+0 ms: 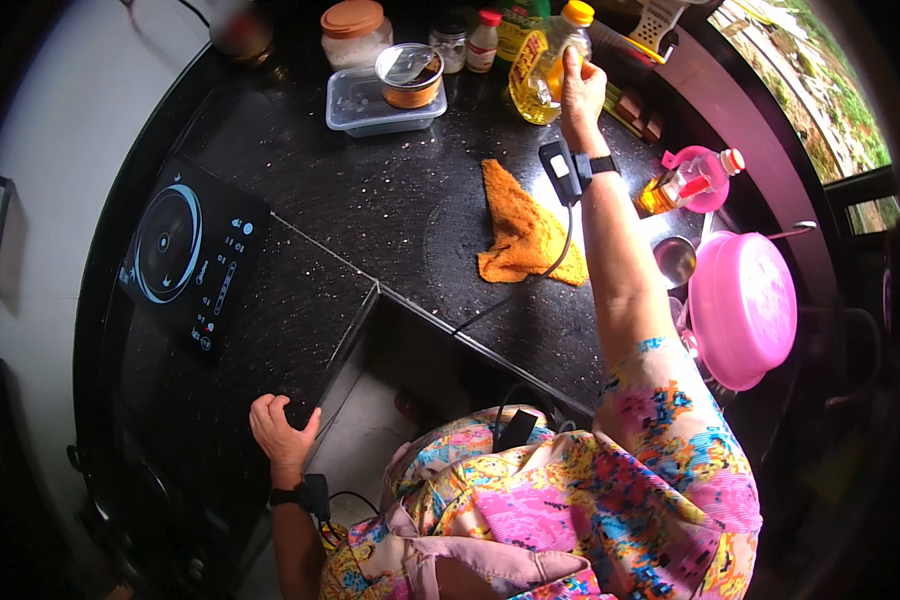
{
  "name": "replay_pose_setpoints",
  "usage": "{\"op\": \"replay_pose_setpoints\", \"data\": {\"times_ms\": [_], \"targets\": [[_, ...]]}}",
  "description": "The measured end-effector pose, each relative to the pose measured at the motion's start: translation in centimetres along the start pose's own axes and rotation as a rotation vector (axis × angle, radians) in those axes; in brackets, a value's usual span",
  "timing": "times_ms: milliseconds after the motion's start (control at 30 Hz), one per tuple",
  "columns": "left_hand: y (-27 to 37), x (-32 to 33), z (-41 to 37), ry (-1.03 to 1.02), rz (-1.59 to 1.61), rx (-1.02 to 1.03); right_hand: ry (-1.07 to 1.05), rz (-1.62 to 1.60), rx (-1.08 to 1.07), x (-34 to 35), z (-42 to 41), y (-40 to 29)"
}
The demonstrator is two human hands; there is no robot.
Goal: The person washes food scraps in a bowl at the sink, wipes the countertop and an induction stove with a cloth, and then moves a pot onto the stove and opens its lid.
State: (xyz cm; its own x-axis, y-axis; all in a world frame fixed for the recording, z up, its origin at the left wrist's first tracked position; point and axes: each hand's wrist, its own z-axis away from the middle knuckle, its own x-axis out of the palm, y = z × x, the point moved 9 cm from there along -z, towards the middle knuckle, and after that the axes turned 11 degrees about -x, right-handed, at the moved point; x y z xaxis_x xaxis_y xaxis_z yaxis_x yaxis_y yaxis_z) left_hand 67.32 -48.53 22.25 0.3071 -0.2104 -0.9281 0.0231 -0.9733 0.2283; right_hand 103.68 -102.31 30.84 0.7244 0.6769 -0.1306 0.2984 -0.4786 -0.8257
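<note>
My right hand [583, 90] reaches to the back of the black countertop [322, 180] and is wrapped around the handle side of a large clear plastic bottle of yellow cooking oil [536, 82] with a yellow cap. The bottle stands upright, or nearly so; whether its base touches the counter I cannot tell. Down at the counter's near edge on the left, my left hand [281, 431] rests with bent fingers and the thumb apart, holding nothing. Between the bottle and me lies a crumpled orange cloth [521, 232].
An induction cooktop [187, 255] occupies the left. Behind are a lidded clear plastic box [352, 105], a round tub [411, 79], an orange-lidded jar [356, 34] and a red-capped bottle [483, 43]. Rightward are a smaller oil bottle [667, 191], a ladle [675, 261] and a pink basin [754, 307].
</note>
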Motion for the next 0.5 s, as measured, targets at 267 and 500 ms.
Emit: {"op": "replay_pose_setpoints", "data": {"times_ms": [267,500], "targets": [[-0.4,0.5,-0.4,0.010,0.006,0.011,0.426,0.488,-0.406,-19.6,7.3,-5.6],[-0.6,0.2,-0.3,0.005,0.007,-0.031,0.222,0.560,0.039,-22.3,3.1,3.6]]}}
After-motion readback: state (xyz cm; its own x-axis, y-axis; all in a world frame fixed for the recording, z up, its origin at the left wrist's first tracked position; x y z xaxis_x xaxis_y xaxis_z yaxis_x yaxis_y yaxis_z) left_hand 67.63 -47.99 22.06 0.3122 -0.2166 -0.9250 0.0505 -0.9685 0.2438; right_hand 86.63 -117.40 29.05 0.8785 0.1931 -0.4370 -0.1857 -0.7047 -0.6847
